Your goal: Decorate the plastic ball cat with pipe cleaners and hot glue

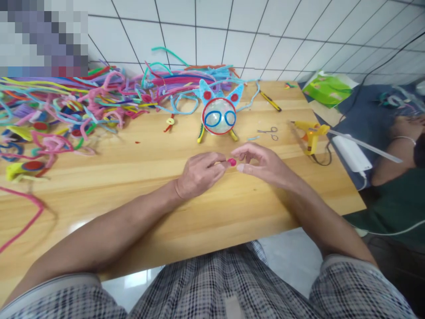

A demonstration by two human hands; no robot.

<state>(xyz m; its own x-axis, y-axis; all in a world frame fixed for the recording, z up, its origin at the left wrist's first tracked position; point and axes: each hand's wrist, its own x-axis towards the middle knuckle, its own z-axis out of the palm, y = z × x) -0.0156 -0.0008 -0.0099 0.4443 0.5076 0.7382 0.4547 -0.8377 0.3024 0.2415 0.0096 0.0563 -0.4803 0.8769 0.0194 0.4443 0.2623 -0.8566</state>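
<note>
My left hand (203, 173) pinches a small pink-red coil (232, 162), which looks like wound pipe cleaner, between thumb and fingertips. Close by on the right, my right hand (260, 163) is open, its thumb and fingers curved apart around the coil's free side. Beyond both hands stands a craft figure (219, 116) with a clear round body, a red rim, blue eye rings, light-blue ears with red spots and yellow feet. Small scissors (270, 133) and a short light-blue scrap (253, 138) lie on the table just past my right hand.
Colourful pipe cleaners (109, 97) pile up along the table's left and back. A yellow hot glue gun (311, 135) with a glue stick, a white power box (352, 153) and a green packet (328, 88) are on the right. A yellow cutter knife (270, 101) lies behind. Another person's arm (395, 150) shows at right.
</note>
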